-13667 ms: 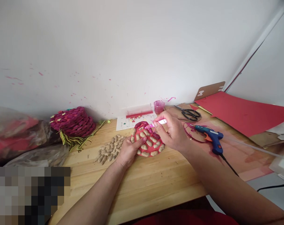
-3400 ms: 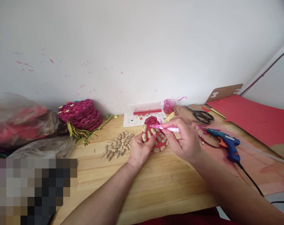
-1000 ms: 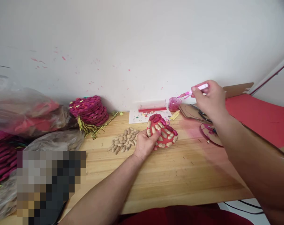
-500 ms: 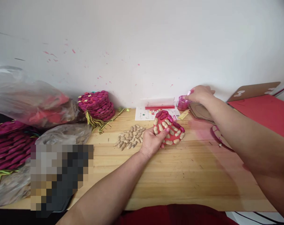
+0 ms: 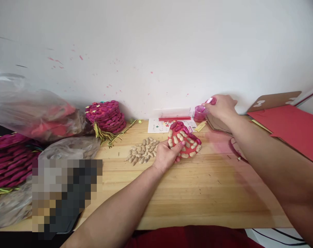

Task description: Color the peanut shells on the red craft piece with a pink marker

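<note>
My left hand [image 5: 169,154] grips a red disc [image 5: 189,150] with peanuts stuck on it, the thumb on top of its left edge. Peanuts along the disc's far edge are painted magenta; the others are bare tan. At the back, my right hand [image 5: 220,106] is closed on what looks like a slim paintbrush [image 5: 210,100], stained pink, just above a small clear cup of pink paint [image 5: 200,114]. Its bristles are not clearly visible. Loose peanuts [image 5: 143,150] lie in a pile left of my left hand.
A white sheet with star stickers [image 5: 156,128] lies by the wall. Left stand stacked magenta peanut discs [image 5: 107,117] with yellow-green strings, and plastic bags [image 5: 71,148]. Cardboard [image 5: 217,124] lies under my right forearm, with red sheets [image 5: 288,124] to the right.
My right hand has lifted slightly from the paint cup, and more of the pink-stained tool shows. My left hand still holds the disc in nearly the same place.
</note>
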The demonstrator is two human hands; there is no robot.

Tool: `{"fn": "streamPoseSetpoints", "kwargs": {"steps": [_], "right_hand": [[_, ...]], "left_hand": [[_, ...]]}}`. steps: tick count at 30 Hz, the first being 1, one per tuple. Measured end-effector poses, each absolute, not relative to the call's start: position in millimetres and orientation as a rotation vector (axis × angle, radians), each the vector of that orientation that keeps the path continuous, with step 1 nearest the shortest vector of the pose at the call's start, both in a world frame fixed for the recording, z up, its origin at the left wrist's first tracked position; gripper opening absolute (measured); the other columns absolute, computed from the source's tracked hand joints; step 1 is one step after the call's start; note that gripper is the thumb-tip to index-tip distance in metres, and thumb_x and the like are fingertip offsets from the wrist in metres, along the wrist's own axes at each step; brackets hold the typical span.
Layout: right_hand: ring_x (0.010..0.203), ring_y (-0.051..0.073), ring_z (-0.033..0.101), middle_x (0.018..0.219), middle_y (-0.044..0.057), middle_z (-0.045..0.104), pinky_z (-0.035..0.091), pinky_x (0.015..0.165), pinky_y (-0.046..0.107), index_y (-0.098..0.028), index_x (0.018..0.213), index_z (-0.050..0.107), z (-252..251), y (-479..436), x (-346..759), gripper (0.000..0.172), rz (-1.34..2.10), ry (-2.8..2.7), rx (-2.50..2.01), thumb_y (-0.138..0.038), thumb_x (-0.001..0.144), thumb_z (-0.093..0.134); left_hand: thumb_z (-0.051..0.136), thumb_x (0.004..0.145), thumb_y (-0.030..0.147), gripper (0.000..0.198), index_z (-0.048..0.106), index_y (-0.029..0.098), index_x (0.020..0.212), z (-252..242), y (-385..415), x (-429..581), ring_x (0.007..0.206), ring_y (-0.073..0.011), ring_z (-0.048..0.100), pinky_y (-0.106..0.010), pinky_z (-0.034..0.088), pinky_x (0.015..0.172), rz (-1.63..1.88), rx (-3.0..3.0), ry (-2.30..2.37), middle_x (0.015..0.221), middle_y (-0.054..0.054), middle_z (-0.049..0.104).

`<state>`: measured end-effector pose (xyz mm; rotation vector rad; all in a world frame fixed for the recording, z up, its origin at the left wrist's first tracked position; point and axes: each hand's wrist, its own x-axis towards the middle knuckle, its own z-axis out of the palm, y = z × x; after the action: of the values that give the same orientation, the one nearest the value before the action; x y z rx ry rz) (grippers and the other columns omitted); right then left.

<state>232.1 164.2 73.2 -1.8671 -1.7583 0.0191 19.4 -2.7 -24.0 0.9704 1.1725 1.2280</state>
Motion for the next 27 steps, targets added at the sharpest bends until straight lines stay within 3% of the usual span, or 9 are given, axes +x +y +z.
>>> {"fn": "streamPoseSetpoints", "kwargs": {"steps": [5, 10, 15, 22, 27], "right_hand": [[0.076, 0.023, 0.060, 0.081, 0.003, 0.068, 0.048, 0.081, 0.044, -0.025, 0.090, 0.065, 77, 102, 237, 0.012, 0.157, -1.514, -1.452, -0.036, 0.090, 0.069], [0.068, 0.020, 0.062, 0.076, 0.000, 0.066, 0.052, 0.068, 0.036, -0.026, 0.093, 0.065, 58, 31, 225, 0.026, 0.552, -1.592, -1.101, -0.051, 0.092, 0.070], [0.070, 0.020, 0.065, 0.082, 0.003, 0.071, 0.050, 0.062, 0.034, -0.026, 0.097, 0.067, 41, 7, 211, 0.019, 0.341, -1.756, -1.008, -0.045, 0.098, 0.065], [0.081, 0.022, 0.071, 0.090, 0.004, 0.074, 0.055, 0.072, 0.036, -0.026, 0.098, 0.064, 33, 10, 204, 0.006, 0.122, -1.821, -0.954, -0.032, 0.099, 0.062], [0.080, 0.021, 0.070, 0.089, 0.004, 0.074, 0.055, 0.071, 0.035, -0.026, 0.097, 0.063, 34, 9, 203, 0.001, 0.050, -1.870, -0.935, -0.027, 0.098, 0.062]], "left_hand": [[0.088, 0.064, 0.060, 0.049, 0.062, 0.019, 0.062, -23, -4, 20, 0.034, -0.0078, 0.044, -0.020, 0.032, 0.032, 1.247, 0.955, 1.148, 0.047, 0.003, 0.058], [0.088, 0.065, 0.058, 0.046, 0.066, 0.017, 0.064, -28, -2, 20, 0.035, -0.0061, 0.040, -0.020, 0.029, 0.033, 1.288, 0.954, 1.122, 0.049, 0.003, 0.059], [0.089, 0.065, 0.055, 0.043, 0.070, 0.017, 0.065, -26, -5, 20, 0.038, -0.0068, 0.043, -0.020, 0.033, 0.038, 1.282, 0.959, 1.130, 0.051, 0.002, 0.061], [0.086, 0.068, 0.059, 0.045, 0.072, 0.017, 0.065, -25, -8, 19, 0.046, -0.0118, 0.056, -0.022, 0.043, 0.044, 1.263, 1.077, 1.149, 0.054, -0.001, 0.065], [0.084, 0.071, 0.055, 0.040, 0.069, 0.018, 0.063, -24, -9, 20, 0.044, -0.0104, 0.053, -0.021, 0.042, 0.044, 1.281, 1.126, 1.128, 0.050, 0.002, 0.061]]}}
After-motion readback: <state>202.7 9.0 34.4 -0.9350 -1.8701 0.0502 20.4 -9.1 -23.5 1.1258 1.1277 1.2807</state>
